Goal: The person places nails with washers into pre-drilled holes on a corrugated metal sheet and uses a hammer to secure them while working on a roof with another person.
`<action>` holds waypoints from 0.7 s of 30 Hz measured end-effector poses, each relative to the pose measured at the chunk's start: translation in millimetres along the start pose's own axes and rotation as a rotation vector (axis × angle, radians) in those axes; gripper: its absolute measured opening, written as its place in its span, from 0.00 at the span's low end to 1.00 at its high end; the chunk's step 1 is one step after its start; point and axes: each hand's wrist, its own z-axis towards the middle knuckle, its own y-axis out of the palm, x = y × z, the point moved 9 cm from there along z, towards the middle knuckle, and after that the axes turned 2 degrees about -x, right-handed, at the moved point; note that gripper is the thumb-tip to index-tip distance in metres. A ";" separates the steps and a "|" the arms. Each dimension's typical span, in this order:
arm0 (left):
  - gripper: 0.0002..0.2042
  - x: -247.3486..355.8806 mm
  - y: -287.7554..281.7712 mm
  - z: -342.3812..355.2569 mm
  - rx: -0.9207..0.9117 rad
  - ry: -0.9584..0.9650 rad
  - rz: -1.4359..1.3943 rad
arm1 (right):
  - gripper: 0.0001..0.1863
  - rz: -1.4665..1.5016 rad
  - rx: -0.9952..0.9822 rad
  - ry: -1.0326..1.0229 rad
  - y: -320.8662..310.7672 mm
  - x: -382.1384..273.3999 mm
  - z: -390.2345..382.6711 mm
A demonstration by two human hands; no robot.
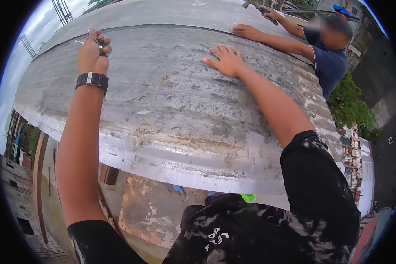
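My left hand, with a dark watch on the wrist, is raised over the left part of a weathered corrugated metal roofing sheet. Its fingers are closed around several roofing nails; thin shanks and a round metal head stick out between them. Flat on the sheet lies my right hand, fingers spread, holding nothing. Just beyond it, a co-worker's hand rests by the edge where a smoother grey sheet meets this one. The co-worker's other hand grips a hammer, lifted above the sheet.
The co-worker stands at the far right edge of the roof. Below the sheet's near edge are a stained wall and a wooden post. Green bushes and a rusty lower roof lie down to the right.
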 end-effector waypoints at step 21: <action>0.14 -152.4 -34.2 73.9 -0.167 -0.263 0.116 | 0.57 0.014 0.034 0.022 -19.8 -1.5 3.2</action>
